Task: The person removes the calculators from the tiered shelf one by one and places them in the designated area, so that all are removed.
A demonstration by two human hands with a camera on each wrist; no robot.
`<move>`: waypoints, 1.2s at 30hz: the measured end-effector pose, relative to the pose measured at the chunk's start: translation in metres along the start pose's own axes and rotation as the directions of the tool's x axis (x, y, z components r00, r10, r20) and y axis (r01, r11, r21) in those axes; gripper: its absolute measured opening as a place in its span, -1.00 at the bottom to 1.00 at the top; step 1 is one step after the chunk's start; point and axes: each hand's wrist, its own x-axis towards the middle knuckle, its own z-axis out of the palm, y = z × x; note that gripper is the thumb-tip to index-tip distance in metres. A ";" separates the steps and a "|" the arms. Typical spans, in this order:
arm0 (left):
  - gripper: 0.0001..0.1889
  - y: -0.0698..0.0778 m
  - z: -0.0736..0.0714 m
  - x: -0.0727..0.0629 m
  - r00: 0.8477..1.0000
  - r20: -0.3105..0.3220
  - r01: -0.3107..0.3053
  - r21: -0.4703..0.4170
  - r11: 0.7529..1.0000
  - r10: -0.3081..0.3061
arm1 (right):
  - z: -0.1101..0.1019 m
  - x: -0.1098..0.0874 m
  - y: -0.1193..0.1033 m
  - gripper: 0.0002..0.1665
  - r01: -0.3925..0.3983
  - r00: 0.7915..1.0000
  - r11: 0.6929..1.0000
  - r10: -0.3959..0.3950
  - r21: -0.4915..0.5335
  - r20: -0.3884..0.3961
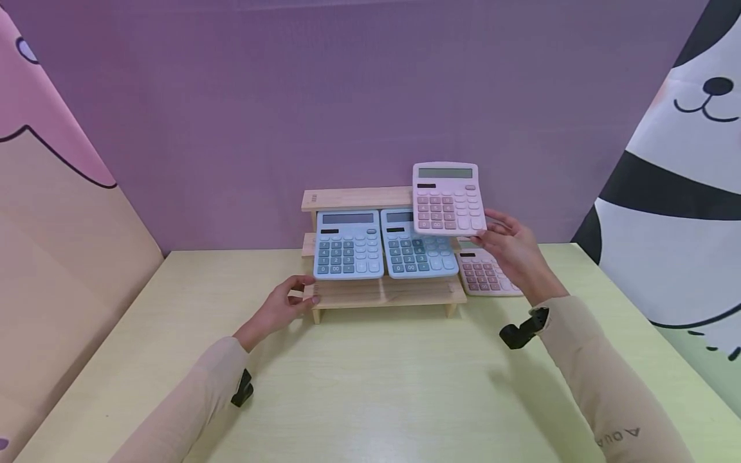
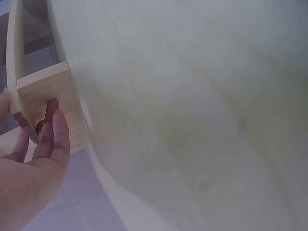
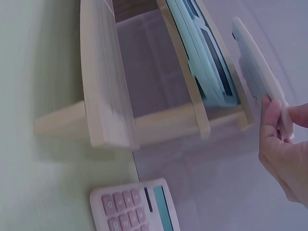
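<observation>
A pink calculator (image 1: 446,198) is pinched at its lower right corner by my right hand (image 1: 512,247), raised near the top board of a tiered wooden shelf (image 1: 376,294). In the right wrist view this calculator (image 3: 262,62) appears edge-on beside the top tier. Two blue calculators lean side by side on the middle tier: the left one (image 1: 349,244) shows whole, while the right one (image 1: 419,254) is partly covered by the raised pink one. My left hand (image 1: 285,302) grips the left end of the lowest board, thumb and fingers around its edge (image 2: 29,108).
A second pink calculator (image 1: 486,276) lies on the table (image 1: 370,386) just right of the shelf, partly behind my right hand. A purple backdrop (image 1: 260,116) rises behind the shelf, with printed panels at left and right.
</observation>
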 end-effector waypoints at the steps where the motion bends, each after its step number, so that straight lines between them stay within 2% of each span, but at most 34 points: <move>1: -0.41 0.000 0.000 0.000 1.000 -0.001 0.005 0.001 1.000 -0.005 | -0.002 0.000 0.000 -0.25 0.001 1.000 1.000 -0.001 0.005 0.000; 6: -0.40 0.002 -0.001 -0.001 1.000 0.000 0.019 0.008 1.000 -0.019 | -0.014 -0.003 0.000 -0.25 -0.001 1.000 1.000 0.001 -0.020 -0.013; 11: -0.41 0.002 -0.001 0.000 1.000 0.001 0.011 0.002 1.000 -0.011 | -0.025 -0.006 -0.001 -0.26 -0.018 0.999 0.997 0.016 -0.074 -0.036; 15: -0.41 0.000 -0.001 0.001 1.000 0.002 0.004 0.002 1.000 -0.004 | -0.035 -0.011 -0.002 -0.22 -0.020 0.999 0.997 0.017 -0.073 -0.040; 18: -0.41 -0.001 -0.001 0.001 1.000 0.003 -0.008 0.001 1.000 0.008 | -0.044 -0.014 -0.003 -0.20 -0.006 0.999 0.998 0.004 -0.058 -0.036; 25: -0.42 -0.001 -0.001 0.001 1.000 -0.002 -0.022 -0.002 1.000 0.022 | -0.061 -0.019 -0.003 -0.16 0.009 1.000 0.997 -0.008 0.074 -0.016; 31: -0.43 -0.001 -0.001 0.001 1.000 0.003 -0.022 -0.007 1.000 0.022 | -0.073 -0.023 -0.001 -0.20 -0.013 0.999 0.993 0.017 0.116 -0.039; 36: -0.44 -0.002 -0.001 0.001 1.000 0.002 -0.021 -0.006 1.000 0.021 | -0.082 -0.025 0.002 -0.27 0.000 0.999 0.990 0.006 0.144 -0.039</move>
